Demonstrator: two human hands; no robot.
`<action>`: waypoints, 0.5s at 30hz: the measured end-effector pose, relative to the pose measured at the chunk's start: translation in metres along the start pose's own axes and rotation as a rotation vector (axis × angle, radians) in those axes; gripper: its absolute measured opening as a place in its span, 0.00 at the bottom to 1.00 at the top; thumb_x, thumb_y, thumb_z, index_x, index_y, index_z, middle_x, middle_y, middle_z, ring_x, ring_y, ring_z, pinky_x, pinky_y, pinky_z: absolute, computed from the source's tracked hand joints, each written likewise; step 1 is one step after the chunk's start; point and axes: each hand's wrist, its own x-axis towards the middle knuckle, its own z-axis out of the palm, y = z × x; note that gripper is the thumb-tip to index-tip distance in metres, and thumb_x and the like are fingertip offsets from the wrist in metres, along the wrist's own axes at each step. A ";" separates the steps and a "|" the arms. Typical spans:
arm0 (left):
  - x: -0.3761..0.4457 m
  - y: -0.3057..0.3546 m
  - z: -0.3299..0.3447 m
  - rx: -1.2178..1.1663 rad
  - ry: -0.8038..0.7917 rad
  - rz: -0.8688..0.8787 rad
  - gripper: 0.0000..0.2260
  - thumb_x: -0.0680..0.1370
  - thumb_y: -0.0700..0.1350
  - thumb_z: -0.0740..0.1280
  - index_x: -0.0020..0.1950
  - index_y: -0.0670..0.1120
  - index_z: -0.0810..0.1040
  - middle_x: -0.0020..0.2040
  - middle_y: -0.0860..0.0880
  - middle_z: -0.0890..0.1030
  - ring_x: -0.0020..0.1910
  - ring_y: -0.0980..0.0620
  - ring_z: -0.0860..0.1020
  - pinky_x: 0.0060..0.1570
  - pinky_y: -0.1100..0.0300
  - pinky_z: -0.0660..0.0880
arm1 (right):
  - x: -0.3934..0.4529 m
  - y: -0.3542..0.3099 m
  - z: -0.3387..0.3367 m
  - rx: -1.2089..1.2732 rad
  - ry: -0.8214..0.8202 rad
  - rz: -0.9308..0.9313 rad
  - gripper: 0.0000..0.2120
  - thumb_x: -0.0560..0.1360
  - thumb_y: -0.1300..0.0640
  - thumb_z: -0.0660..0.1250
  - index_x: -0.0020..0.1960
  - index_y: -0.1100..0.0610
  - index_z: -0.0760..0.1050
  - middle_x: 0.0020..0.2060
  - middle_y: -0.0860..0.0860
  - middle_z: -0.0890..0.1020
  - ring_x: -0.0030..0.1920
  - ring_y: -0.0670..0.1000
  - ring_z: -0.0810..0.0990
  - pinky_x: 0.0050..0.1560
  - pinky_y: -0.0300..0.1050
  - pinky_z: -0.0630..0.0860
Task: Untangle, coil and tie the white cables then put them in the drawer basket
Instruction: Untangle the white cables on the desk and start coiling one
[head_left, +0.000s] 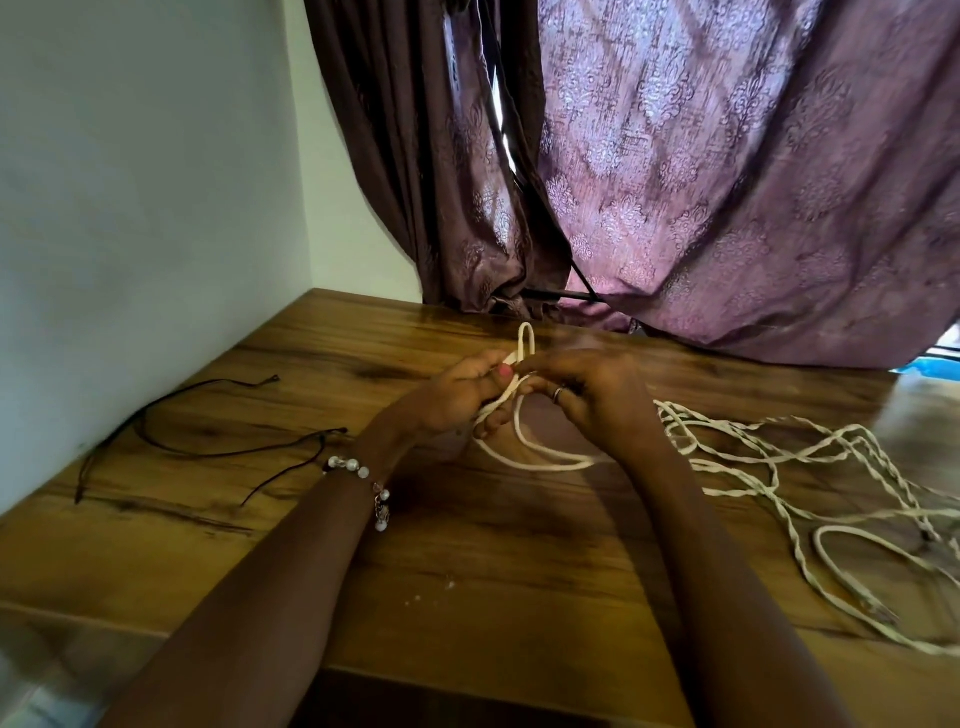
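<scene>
Both hands work a small coil of white cable (540, 457) just above the wooden table (467, 561). My left hand (462, 395) grips the coil's strands, fingers curled round them. My right hand (587, 387) pinches the cable at the top, where a narrow bent loop (525, 338) sticks up past the fingers. Two or three loops of the coil hang below the hands and touch the table. To the right a tangle of twisted white cables (810, 467) lies spread over the table. No drawer basket is in view.
Thin black cords (171, 436) lie on the table at the left, close to the white wall (130, 208). Purple patterned curtains (727, 182) hang behind the table's far edge. Small white crumbs (447, 584) dot the wood near me.
</scene>
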 end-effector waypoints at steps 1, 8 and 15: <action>0.000 0.001 0.000 -0.008 -0.019 -0.018 0.10 0.84 0.42 0.50 0.50 0.42 0.69 0.25 0.49 0.71 0.22 0.53 0.68 0.23 0.65 0.67 | 0.000 0.005 -0.002 -0.065 -0.020 -0.004 0.10 0.71 0.58 0.70 0.51 0.56 0.83 0.41 0.54 0.85 0.40 0.48 0.80 0.43 0.31 0.72; -0.007 0.010 -0.011 0.386 0.064 0.074 0.09 0.83 0.41 0.56 0.60 0.38 0.69 0.43 0.44 0.80 0.34 0.64 0.76 0.36 0.72 0.69 | -0.003 0.013 -0.010 -0.337 0.164 0.042 0.09 0.69 0.54 0.72 0.47 0.56 0.83 0.40 0.53 0.84 0.38 0.57 0.82 0.34 0.43 0.75; -0.008 0.011 -0.015 0.515 0.137 0.137 0.08 0.82 0.47 0.59 0.53 0.48 0.77 0.37 0.52 0.77 0.36 0.58 0.76 0.38 0.65 0.73 | -0.004 0.006 -0.013 -0.585 0.308 0.080 0.14 0.68 0.46 0.75 0.42 0.57 0.82 0.35 0.55 0.81 0.30 0.57 0.79 0.26 0.41 0.70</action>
